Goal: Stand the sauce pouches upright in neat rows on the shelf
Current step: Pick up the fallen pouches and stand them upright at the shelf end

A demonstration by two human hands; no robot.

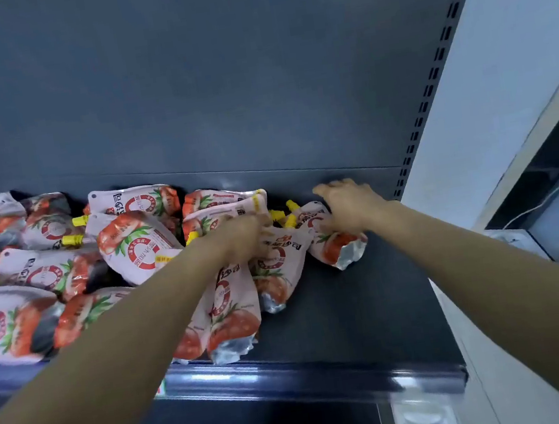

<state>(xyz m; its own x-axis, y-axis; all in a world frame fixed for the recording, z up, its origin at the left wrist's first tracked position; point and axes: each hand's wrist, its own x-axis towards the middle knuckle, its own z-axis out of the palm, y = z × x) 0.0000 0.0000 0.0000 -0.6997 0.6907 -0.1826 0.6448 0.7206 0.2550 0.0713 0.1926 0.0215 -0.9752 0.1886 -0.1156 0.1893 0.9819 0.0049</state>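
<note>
On the shelf (356,309), the left hand (246,238) clutches one sauce pouch (278,253) while the right hand (349,209) rests, fingers (325,191) straight, on the next pouch (339,250).

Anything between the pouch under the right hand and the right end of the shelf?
Nothing visible. The right hand rests on the rightmost pouch, and the shelf deck from it to the slotted upright shows no object. Other pouches crowd only its left side.
</note>
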